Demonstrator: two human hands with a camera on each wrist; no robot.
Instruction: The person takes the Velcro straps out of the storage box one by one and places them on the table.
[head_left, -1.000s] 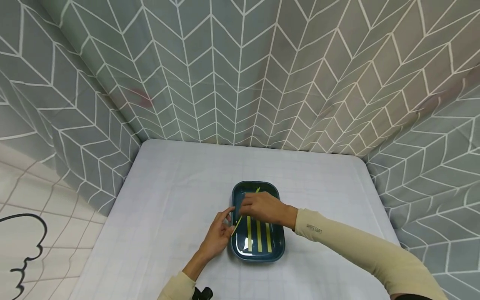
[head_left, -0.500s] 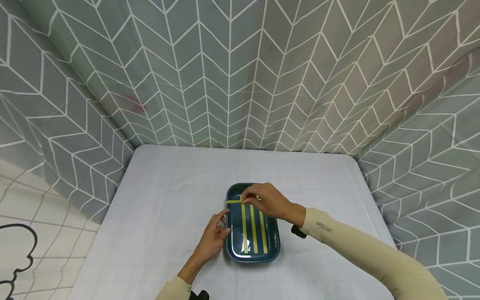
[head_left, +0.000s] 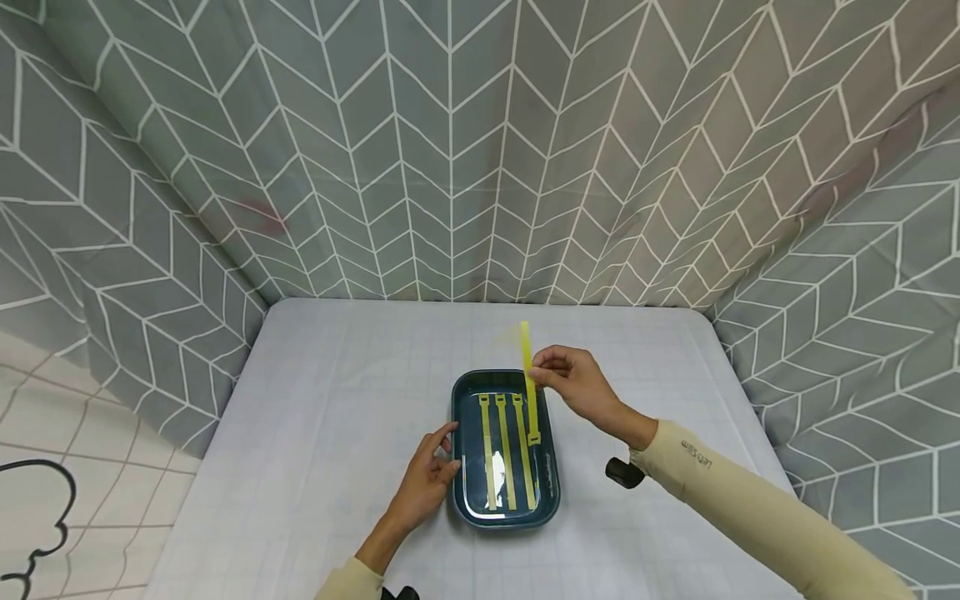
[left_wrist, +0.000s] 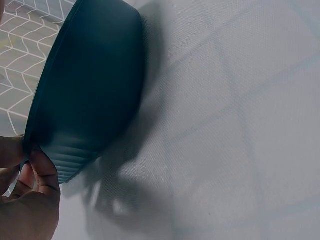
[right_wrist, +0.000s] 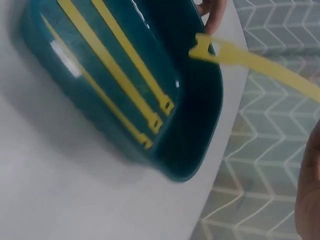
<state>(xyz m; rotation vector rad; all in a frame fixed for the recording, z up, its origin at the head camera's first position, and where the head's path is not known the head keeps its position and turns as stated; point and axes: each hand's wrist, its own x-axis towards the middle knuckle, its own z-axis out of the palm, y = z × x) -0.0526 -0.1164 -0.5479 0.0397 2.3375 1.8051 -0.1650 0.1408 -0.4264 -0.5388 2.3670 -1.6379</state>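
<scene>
My right hand (head_left: 581, 383) pinches a yellow cable strap (head_left: 532, 408) between thumb and fingers. The strap hangs upright over the tray's right side, its slotted head at the lower end. In the right wrist view, that slotted end (right_wrist: 220, 52) shows above the tray's inside. The dark teal tray (head_left: 467, 442) stands lengthwise on the table, with three similar yellow straps (head_left: 506, 454) laid side by side in it, heads at the far end. My left hand (head_left: 422, 483) holds the tray's left rim; the left wrist view shows fingers (left_wrist: 45, 172) curled at its edge.
A white cloth with faint grid lines covers the table (head_left: 360, 367). Grey curtains (head_left: 480, 167) with a white chevron pattern hang behind and along both sides. A pale tiled cloth (head_left: 97, 467) shows at the lower left.
My right hand has moved right from the tray's far left part, bringing the strap from slanted, then sideways, to upright. The left hand stays at the tray's left edge.
</scene>
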